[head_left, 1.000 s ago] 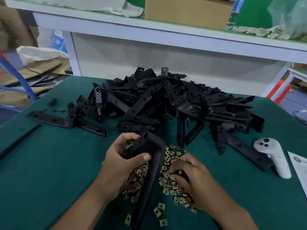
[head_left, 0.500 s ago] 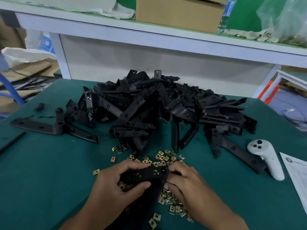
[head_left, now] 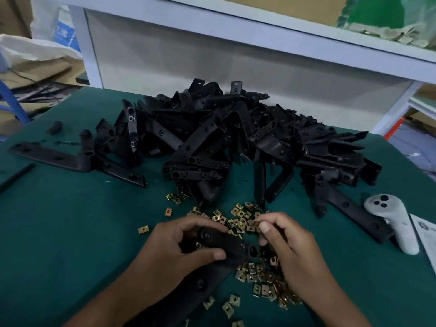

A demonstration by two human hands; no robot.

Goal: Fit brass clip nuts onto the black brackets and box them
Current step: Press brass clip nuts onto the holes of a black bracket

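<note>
Matte black bracket (head_left: 232,247) with round holes, scuffed.

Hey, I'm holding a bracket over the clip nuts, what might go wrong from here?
1. The left hand grips the black bracket right above the loose brass clip nuts; lowering it may scatter them.
2. The right hand curls its fingers above that scatter, and whether they hold a nut is unclear; a nut could drop unseen.
3. The bracket pile leans toward the work spot and might slide onto the nuts.
</note>
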